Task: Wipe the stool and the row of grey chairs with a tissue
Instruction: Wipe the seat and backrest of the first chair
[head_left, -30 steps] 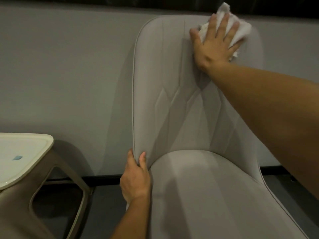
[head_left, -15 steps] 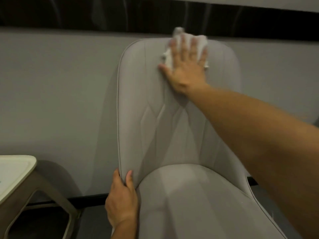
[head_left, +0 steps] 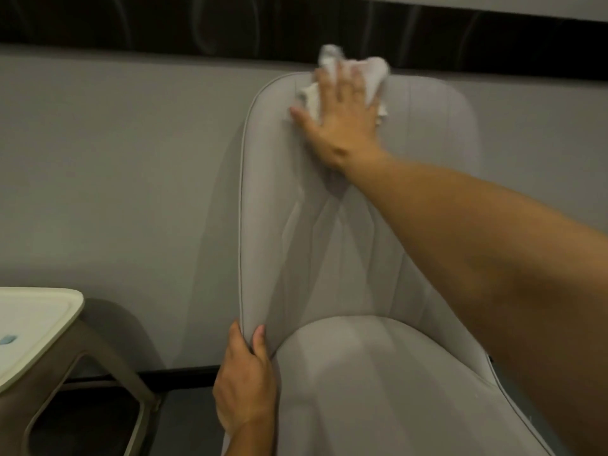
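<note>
floor (head_left: 187,422): dark; stool (head_left: 98,350) legs stand on it
stool top: cream, sm. blue bit (head_left: 7,340) on it

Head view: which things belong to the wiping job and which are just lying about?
Job: tissue, pressed by right hand; grey chair, edge gripped by left hand; stool.
Lying about: small blue bit on the stool top; wall; dark band above.

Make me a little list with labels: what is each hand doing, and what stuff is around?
right hand: fingers straight, presses tissue against the top of the grey chair back
left hand: grips the backrest's side edge, low down
stool: beside the chair, pale top with a small blue spot
wall: grey, behind both
</note>
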Demonstrator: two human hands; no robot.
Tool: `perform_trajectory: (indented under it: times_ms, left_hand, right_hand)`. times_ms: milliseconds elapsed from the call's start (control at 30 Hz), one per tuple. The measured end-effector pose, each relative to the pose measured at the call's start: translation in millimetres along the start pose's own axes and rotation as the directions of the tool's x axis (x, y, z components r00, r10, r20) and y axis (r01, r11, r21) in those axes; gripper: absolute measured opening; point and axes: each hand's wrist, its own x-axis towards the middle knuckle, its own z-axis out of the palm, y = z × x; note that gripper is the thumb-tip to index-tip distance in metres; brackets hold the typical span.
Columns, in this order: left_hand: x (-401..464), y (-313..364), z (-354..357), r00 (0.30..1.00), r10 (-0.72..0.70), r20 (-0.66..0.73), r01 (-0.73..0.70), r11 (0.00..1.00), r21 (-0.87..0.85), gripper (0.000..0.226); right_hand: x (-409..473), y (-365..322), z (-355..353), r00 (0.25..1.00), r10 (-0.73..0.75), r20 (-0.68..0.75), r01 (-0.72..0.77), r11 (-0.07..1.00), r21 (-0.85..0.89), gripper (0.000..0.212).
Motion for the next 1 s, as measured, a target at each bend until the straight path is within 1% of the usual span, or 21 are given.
perform_trajectory:
  times_ms: [67,100,167,267,300,400,467,567,600,633,733,833,900,1000]
  left_hand:
    - [-0.4,0.1,0.0,1.0,-0.001,0.003,0.001,1.0,-0.002,0.073]
    - [-0.6,0.4,-0.1,1.0,0.002,0.004,-0.002,1.0,0.0,0.075]
    - [-0.9,0.0,-0.6,1.0,0.014,-0.002,-0.014,1.0,0.012,0.076]
    - [-0.3,-1.6,-1.0,1.0,0.019,0.004,-0.019,1.0,0.025,0.075]
    - [-0.1,-1.9,-1.0,1.0,0.019,0.003,-0.019,1.0,0.023,0.075]
    - [-1.5,-0.1,-0.5,1.0,0.025,-0.012,-0.025,1.0,0.0,0.075]
    - [-1.8,0.3,-0.3,0.999,0.019,-0.028,-0.019,1.0,-0.003,0.076]
    - [-2.6,0.7,-0.4,0.999,0.013,-0.048,-0.014,0.999,-0.032,0.077]
    - [-3.2,0.4,-0.6,0.998,0.018,-0.056,-0.02,0.999,-0.045,0.077]
    - [-3.7,-0.1,-1.1,0.998,0.017,-0.065,-0.02,0.998,-0.055,0.078]
    - [-4.0,-1.6,-1.4,0.996,0.005,-0.091,-0.012,0.997,-0.079,0.075]
    - [-3.1,-2.6,0.2,0.995,0.015,-0.103,-0.023,0.997,-0.076,0.073]
    - [-3.2,-3.3,1.1,0.994,0.019,-0.112,-0.03,0.995,-0.097,0.071]
    - [-2.2,-6.5,2.4,0.994,0.015,-0.109,-0.027,0.993,-0.112,0.055]
  right_hand:
    - [-4.9,-28.1,8.7,0.981,-0.18,0.071,0.182,0.983,-0.019,0.086]
    - [-6.6,-36.5,11.4,0.968,-0.232,0.092,0.235,0.972,-0.028,0.084]
    - [-8.5,-37.8,12.3,0.952,-0.284,0.113,0.293,0.954,-0.067,0.081]
    - [-12.0,-15.9,7.0,0.93,-0.346,0.124,0.365,0.911,-0.191,0.077]
    - [-14.0,-4.5,5.5,0.942,-0.314,0.117,0.333,0.919,-0.211,0.076]
    - [-26.8,34.4,2.8,0.997,-0.063,0.039,0.07,0.973,-0.219,0.079]
    - [-36.9,49.0,6.1,0.997,0.079,-0.017,-0.081,0.979,-0.186,0.082]
    - [-42.9,27.6,19.7,0.954,0.272,-0.125,-0.275,0.962,-0.002,0.084]
    - [-44.9,12.7,26.3,0.941,0.308,-0.142,-0.303,0.951,0.059,0.086]
    - [-49.5,-2.7,34.1,0.943,0.306,-0.134,-0.295,0.951,0.094,0.088]
    - [-90.6,-48.8,67.3,0.987,0.15,-0.057,-0.141,0.98,0.138,0.09]
    - [-158.9,-84.5,102.4,1.0,0.0,-0.003,0.001,0.96,0.281,0.09]
    - [-198.4,-90.3,119.4,0.997,-0.072,0.021,0.062,0.947,0.317,0.089]
    - [-235.3,-80.7,131.4,0.98,-0.193,0.046,0.166,0.924,0.346,0.084]
